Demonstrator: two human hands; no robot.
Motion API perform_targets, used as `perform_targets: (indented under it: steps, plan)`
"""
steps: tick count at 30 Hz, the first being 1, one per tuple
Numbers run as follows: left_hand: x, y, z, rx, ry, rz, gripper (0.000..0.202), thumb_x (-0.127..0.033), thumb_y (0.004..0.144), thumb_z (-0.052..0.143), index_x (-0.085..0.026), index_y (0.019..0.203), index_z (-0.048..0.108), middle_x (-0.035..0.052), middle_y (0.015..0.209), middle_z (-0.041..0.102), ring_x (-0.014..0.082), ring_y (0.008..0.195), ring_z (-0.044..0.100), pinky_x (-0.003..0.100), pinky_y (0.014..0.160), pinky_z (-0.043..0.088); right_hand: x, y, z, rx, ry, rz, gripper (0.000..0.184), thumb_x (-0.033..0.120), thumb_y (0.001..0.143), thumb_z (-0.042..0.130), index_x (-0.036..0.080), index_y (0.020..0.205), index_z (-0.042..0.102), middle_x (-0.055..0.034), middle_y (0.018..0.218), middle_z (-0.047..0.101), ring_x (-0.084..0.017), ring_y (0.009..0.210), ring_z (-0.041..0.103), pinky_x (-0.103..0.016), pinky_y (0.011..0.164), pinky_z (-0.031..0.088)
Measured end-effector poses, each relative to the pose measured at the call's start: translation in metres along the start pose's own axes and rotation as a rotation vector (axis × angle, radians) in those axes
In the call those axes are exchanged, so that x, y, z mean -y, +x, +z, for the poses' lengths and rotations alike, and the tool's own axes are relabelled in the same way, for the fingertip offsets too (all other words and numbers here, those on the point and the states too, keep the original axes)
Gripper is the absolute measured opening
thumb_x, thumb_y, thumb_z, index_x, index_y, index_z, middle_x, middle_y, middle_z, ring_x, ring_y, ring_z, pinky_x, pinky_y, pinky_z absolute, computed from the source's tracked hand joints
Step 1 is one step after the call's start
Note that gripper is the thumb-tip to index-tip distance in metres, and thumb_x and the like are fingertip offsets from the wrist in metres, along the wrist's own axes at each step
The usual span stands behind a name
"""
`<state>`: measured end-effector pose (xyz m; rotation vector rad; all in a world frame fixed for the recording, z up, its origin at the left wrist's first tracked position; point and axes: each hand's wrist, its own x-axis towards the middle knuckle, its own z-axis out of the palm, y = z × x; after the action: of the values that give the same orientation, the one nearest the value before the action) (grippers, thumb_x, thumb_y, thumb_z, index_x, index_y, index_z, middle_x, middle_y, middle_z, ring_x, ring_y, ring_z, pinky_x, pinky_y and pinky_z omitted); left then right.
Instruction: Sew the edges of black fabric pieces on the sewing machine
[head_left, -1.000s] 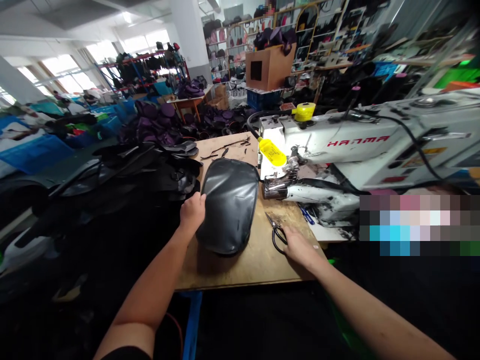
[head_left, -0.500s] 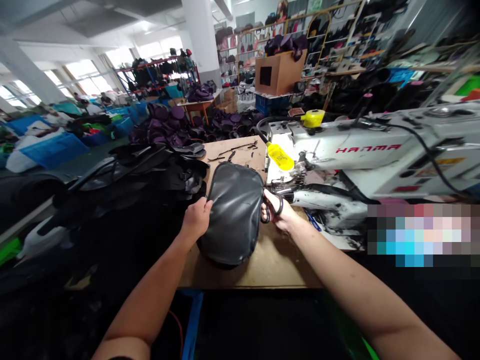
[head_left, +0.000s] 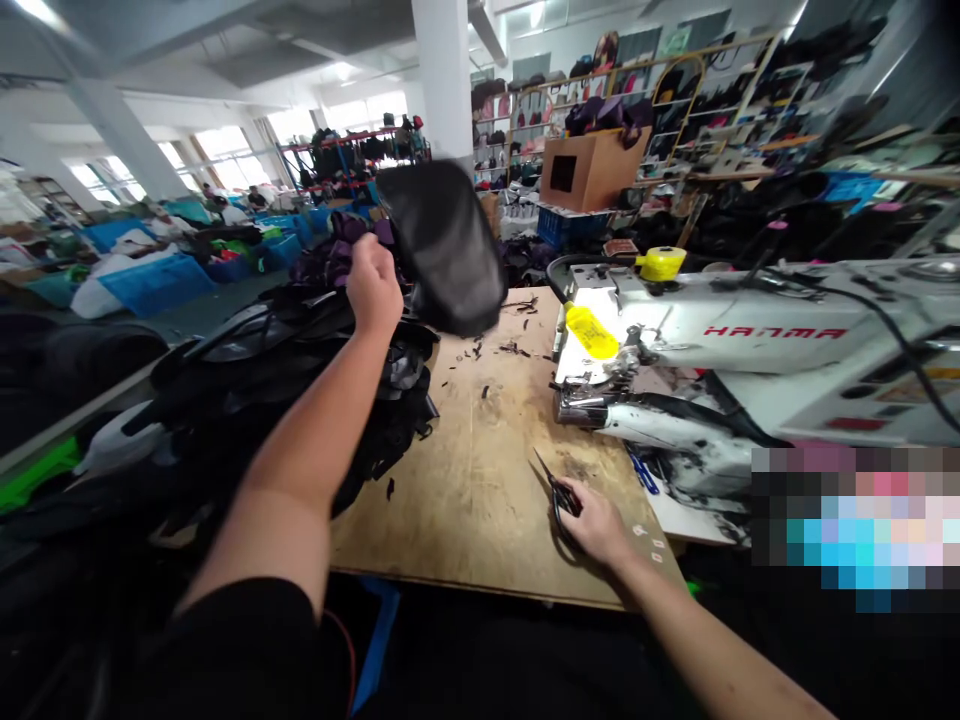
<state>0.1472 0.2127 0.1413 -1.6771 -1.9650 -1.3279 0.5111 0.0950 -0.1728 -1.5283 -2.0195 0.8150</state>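
Note:
A black leather-look bag with rounded corners hangs in the air, tilted, above the far left part of the wooden table. My left hand is stretched out with curled fingers at the bag's left edge; blur hides the exact contact. Low over the table's right part, my right hand is closed on black-handled scissors. Their blades point away and to the left, touching neither the bag nor the cloth.
To the right stands a white sewing machine with a yellow bottle-shaped piece on it. A heap of black pieces borders the table's left side. Dark scraps lie on the tabletop. Behind are a cardboard box and shelves of bags.
The bag has gone from the tabletop up, away and slightly left, along with my left hand. My right hand has drawn back toward me with the scissors, away from the bag.

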Motion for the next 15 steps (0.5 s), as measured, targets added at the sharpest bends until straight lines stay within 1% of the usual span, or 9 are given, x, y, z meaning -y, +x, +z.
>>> perform_targets:
  steps: [1,2,3,5,7,9,11,12,15]
  plan:
    - [-0.003,-0.006,0.006,-0.113,-0.078,-0.023,0.038,-0.020,0.108,0.021,-0.003,0.136,0.039,0.0205,0.140,0.055,0.0180,0.135,0.049,0.036,0.113,0.040,0.000,-0.001,0.002,-0.021,-0.023,-0.026,0.050,0.042,0.080,0.057,0.021,0.124,0.068,-0.0096,0.106,0.076,-0.028,0.096,0.070,-0.040,0.086,0.052]
    - [-0.004,-0.022,0.011,-0.172,-0.172,-0.027,0.038,-0.022,0.108,0.024,-0.004,0.141,0.033,0.0209,0.144,0.051,0.0156,0.135,0.050,0.033,0.112,0.041,0.000,-0.002,0.003,-0.040,-0.036,-0.043,0.050,0.043,0.079,0.056,0.021,0.123,0.068,-0.0098,0.104,0.076,-0.028,0.094,0.071,-0.040,0.085,0.053]
    - [-0.001,-0.046,0.014,-0.145,-0.217,0.023,0.040,-0.026,0.108,0.029,-0.007,0.142,0.033,0.0197,0.144,0.053,0.0157,0.132,0.053,0.032,0.111,0.043,-0.001,-0.003,0.004,-0.055,-0.040,-0.049,0.051,0.044,0.079,0.056,0.021,0.123,0.068,-0.0095,0.100,0.076,-0.028,0.090,0.071,-0.040,0.083,0.053]
    - [0.016,-0.113,0.013,0.095,-0.153,0.210,0.039,-0.036,0.104,0.043,-0.015,0.136,0.046,0.0156,0.138,0.059,0.0202,0.131,0.055,0.035,0.112,0.044,-0.006,-0.004,0.005,-0.079,-0.027,-0.033,0.052,0.047,0.080,0.056,0.020,0.123,0.067,-0.0075,0.089,0.074,-0.026,0.079,0.070,-0.039,0.077,0.054]
    - [0.048,-0.195,-0.001,0.279,-0.040,0.259,0.036,-0.037,0.099,0.049,-0.019,0.129,0.056,0.0139,0.132,0.063,0.0243,0.131,0.055,0.039,0.114,0.044,-0.012,-0.004,0.007,-0.110,0.016,-0.008,0.054,0.049,0.082,0.055,0.020,0.126,0.063,-0.0053,0.083,0.072,-0.024,0.073,0.068,-0.037,0.072,0.054]
    - [0.089,-0.279,-0.027,0.333,0.100,0.119,0.031,-0.033,0.097,0.046,-0.023,0.121,0.063,0.0124,0.124,0.066,0.0251,0.125,0.060,0.039,0.112,0.046,-0.018,-0.002,0.010,-0.160,0.063,-0.004,0.056,0.050,0.084,0.054,0.020,0.131,0.058,-0.0055,0.087,0.071,-0.024,0.075,0.067,-0.037,0.073,0.055]
    - [0.129,-0.361,-0.062,0.317,0.276,-0.090,0.030,-0.026,0.095,0.042,-0.025,0.111,0.068,0.0121,0.117,0.068,0.0259,0.120,0.063,0.039,0.110,0.049,-0.022,0.002,0.014,-0.238,0.055,-0.033,0.054,0.050,0.086,0.053,0.021,0.131,0.057,-0.0085,0.097,0.070,-0.025,0.083,0.067,-0.040,0.080,0.055]
    - [0.147,-0.400,-0.081,0.363,0.369,-0.166,0.030,-0.024,0.093,0.044,-0.026,0.108,0.070,0.0114,0.114,0.069,0.0266,0.119,0.064,0.039,0.109,0.049,-0.023,0.004,0.017,-0.273,0.030,-0.065,0.050,0.050,0.087,0.053,0.021,0.128,0.059,-0.0104,0.103,0.069,-0.026,0.089,0.067,-0.041,0.085,0.054]
    - [0.181,-0.497,-0.133,0.713,0.681,-0.315,0.037,-0.020,0.078,0.055,-0.031,0.109,0.074,0.0077,0.128,0.069,0.0303,0.128,0.061,0.045,0.110,0.048,-0.024,0.009,0.024,-0.295,-0.087,-0.196,0.035,0.045,0.091,0.049,0.021,0.111,0.066,-0.0144,0.112,0.065,-0.029,0.105,0.063,-0.044,0.094,0.051]
